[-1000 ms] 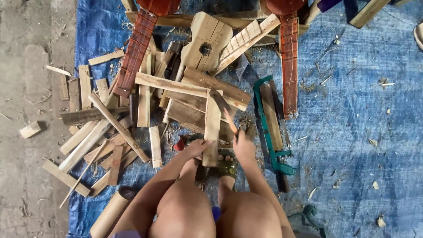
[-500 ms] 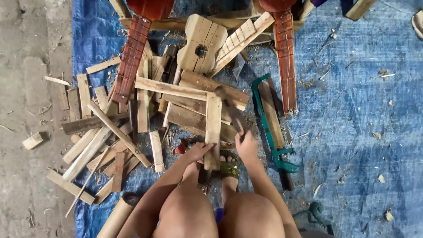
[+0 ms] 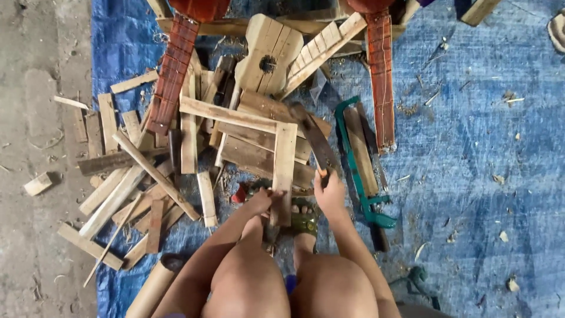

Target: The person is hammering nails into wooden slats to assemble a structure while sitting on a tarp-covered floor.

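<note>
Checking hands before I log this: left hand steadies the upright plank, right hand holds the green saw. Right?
Not quite. In the head view the right hand grips a dark blade; the green saw lies untouched on the tarp. The left hand does steady the plank.

Both red guitar-like necks [image 3: 175, 70] run off the top edge, the cardboard tube [image 3: 150, 290] is cut off below, and the plank's [image 3: 283, 171] lower end hides behind the left hand [image 3: 263, 202].
</note>
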